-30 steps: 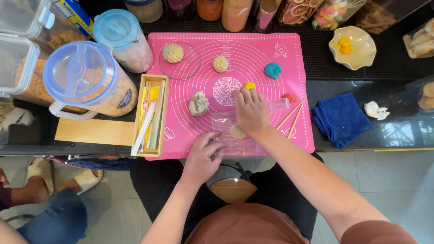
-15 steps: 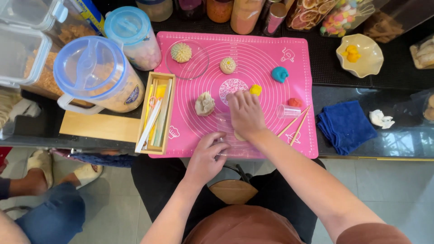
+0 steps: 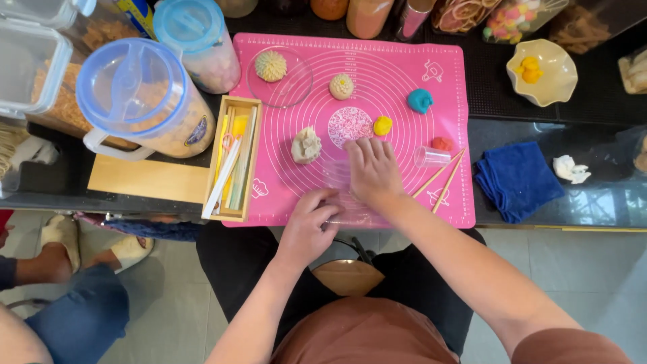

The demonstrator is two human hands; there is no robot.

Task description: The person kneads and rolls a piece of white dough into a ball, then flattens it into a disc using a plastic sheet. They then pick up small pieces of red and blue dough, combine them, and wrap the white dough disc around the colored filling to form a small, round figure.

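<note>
A round dark label (image 3: 197,132) sits on the lidded pitcher (image 3: 138,101) at left. Behind it, top left, a yellow-and-blue box (image 3: 137,13), perhaps a carton, stands partly hidden.

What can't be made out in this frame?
- Head view: whatever lies under the right hand is hidden by the flat palm.
- What the left hand pinches on the pink mat is hidden by its curled fingers.
- The jars along the top are cut off by the frame edge.
</note>
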